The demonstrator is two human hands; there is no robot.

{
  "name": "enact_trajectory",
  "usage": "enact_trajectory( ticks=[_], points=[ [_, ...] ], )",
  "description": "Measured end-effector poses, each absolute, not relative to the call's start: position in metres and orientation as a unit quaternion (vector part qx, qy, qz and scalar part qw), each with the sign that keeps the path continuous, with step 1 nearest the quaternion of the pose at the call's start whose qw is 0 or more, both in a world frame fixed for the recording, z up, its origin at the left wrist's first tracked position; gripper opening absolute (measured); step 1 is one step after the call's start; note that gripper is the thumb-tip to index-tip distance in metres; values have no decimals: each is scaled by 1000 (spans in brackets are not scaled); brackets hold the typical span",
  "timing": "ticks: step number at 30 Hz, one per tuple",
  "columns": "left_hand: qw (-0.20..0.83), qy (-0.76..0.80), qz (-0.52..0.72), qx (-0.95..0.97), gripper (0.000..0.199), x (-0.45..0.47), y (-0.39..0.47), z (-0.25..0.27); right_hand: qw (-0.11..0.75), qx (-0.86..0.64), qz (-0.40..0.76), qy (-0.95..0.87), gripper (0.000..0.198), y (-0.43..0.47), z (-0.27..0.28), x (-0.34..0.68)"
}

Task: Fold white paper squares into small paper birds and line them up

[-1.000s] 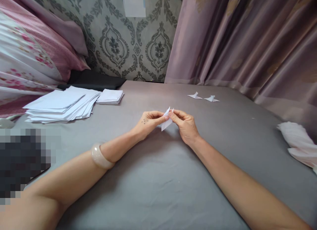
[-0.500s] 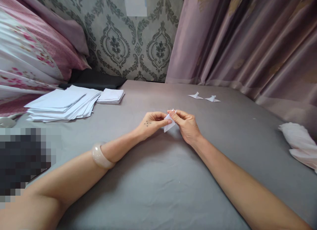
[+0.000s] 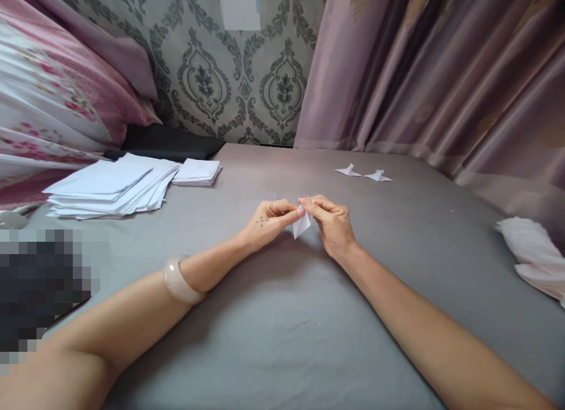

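A small piece of folded white paper [image 3: 302, 225] is held between my two hands, over the middle of the grey sheet. My left hand [image 3: 270, 220] pinches it from the left, with the thumb near its upper part. From the right, my right hand [image 3: 332, 222] grips the upper edge between thumb and fingers. Part of the paper is hidden behind the fingers, and thin white tips poke up above them. Two folded white paper figures [image 3: 348, 170] with raised points lie farther back on the right.
At the back left lie a large stack of white paper [image 3: 101, 183] and a smaller stack of paper [image 3: 197, 170]. A black item [image 3: 172, 141] rests behind them. A crumpled white cloth [image 3: 529, 245] is at the right edge. Curtains [image 3: 397, 75] hang along the right.
My left thumb has shifted up the folded paper, uncovering more of its lower part. The paper's lower tip points slightly farther down. Both hands stay in nearly the same place.
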State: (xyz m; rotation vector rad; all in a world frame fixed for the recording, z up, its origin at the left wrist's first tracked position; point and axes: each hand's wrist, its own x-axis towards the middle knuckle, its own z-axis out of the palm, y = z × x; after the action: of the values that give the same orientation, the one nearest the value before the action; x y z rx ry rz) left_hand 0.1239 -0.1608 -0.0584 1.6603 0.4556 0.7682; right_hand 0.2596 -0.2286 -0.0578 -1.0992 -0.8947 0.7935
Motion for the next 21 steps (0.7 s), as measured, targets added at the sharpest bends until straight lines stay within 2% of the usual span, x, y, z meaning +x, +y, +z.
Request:
enact_trajectory(
  ticks=[4, 11, 17, 21],
  points=[
    [599, 215, 322, 701, 25, 125, -161, -59, 686, -496, 392, -360, 16, -227, -56, 262],
    [596, 225, 321, 700, 26, 124, -163, -57, 672, -506, 411, -351, 35, -226, -51, 263],
    [593, 236, 340, 690, 27, 125, -162, -58, 623, -535, 390, -416, 27, -228, -55, 263],
    [632, 235, 303, 674, 27, 126, -163, -59, 612, -533, 403, -423, 30, -228, -56, 266]
  ],
)
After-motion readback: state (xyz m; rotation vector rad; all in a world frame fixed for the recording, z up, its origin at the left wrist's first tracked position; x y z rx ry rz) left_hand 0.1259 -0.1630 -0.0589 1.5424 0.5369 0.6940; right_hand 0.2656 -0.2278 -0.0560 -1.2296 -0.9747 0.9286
